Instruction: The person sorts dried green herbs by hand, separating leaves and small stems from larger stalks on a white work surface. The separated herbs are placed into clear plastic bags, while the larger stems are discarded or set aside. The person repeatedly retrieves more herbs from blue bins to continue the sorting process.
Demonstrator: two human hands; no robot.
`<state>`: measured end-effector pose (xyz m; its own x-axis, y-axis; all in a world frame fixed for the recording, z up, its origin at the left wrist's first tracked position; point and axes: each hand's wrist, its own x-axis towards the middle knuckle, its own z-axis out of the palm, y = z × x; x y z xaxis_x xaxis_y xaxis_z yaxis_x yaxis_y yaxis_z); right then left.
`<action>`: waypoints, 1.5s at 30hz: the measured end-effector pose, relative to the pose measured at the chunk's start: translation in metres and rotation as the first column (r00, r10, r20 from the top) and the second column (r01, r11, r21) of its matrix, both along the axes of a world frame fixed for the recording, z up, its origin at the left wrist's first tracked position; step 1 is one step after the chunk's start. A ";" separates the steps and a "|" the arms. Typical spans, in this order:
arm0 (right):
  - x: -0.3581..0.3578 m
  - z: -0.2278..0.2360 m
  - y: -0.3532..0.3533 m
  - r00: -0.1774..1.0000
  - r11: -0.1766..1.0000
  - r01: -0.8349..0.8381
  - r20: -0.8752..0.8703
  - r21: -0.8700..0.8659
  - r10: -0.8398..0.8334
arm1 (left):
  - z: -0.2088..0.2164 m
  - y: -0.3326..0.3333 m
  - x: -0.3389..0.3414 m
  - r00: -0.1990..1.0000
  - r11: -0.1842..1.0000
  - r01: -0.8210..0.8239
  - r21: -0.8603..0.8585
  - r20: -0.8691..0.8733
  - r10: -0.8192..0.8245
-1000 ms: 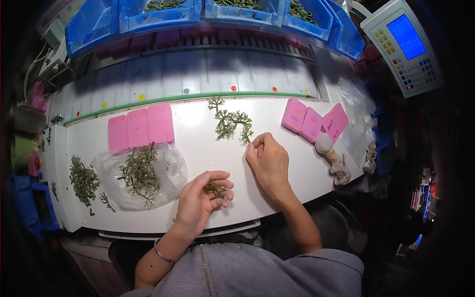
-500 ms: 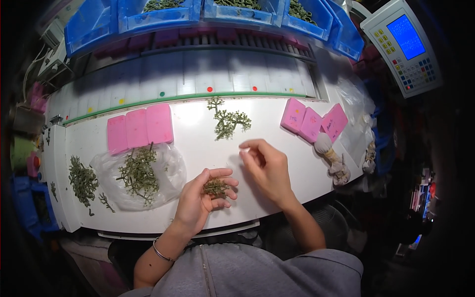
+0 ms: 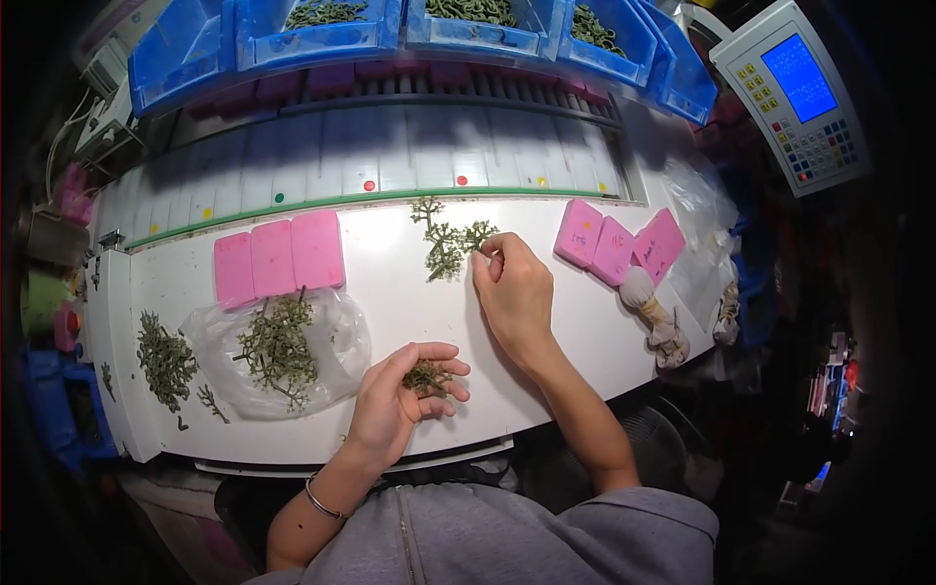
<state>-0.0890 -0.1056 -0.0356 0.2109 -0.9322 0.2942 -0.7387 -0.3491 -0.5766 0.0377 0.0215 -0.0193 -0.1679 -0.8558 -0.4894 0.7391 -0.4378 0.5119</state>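
Note:
My left hand (image 3: 395, 400) is cupped low over the table, palm up, its fingers curled around a small bunch of green branched sprigs (image 3: 427, 378). Farther forward, my right hand (image 3: 517, 288) pinches at the near right edge of a loose cluster of similar sprigs (image 3: 444, 250) lying on the white table (image 3: 409, 302). The fingertips meet a sprig (image 3: 478, 235) there, partly covering it. To the left, a larger heap of sprigs (image 3: 278, 343) rests on a crumpled clear plastic bag (image 3: 341, 375).
Another sprig pile (image 3: 164, 361) lies far left. Pink blocks (image 3: 278, 258) stand behind the bag; more pink blocks (image 3: 611, 250) lie right, beside a tied cloth bundle (image 3: 653, 320). A segmented white conveyor (image 3: 322, 156), blue bins (image 3: 478, 37) and a keypad unit (image 3: 792, 93) border the back.
My right hand has moved forward to the sprig cluster, its fingertips now on a sprig. The left hand stays nearly still with its bunch. The conveyor's coloured dots have shifted left.

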 end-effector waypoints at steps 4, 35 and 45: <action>-0.007 0.000 0.003 1.000 0.997 0.016 -0.009 0.073 -0.015 | 0.000 -0.001 0.000 1.000 1.000 -0.013 0.018 -0.005 0.014; -0.015 0.013 0.001 0.991 0.977 -0.083 0.117 0.194 0.061 | 0.000 -0.008 -0.005 0.998 0.998 0.019 0.064 -0.068 -0.015; -0.020 0.026 0.007 0.955 0.884 -0.111 0.295 0.454 -0.031 | -0.001 -0.008 -0.004 0.998 0.998 -0.001 0.059 -0.060 0.005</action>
<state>-0.1091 -0.0984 -0.0096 0.2244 -0.9678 -0.1140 -0.5081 -0.0164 -0.8612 0.0336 0.0140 -0.0200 -0.1961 -0.8260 -0.5284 0.7689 -0.4640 0.4399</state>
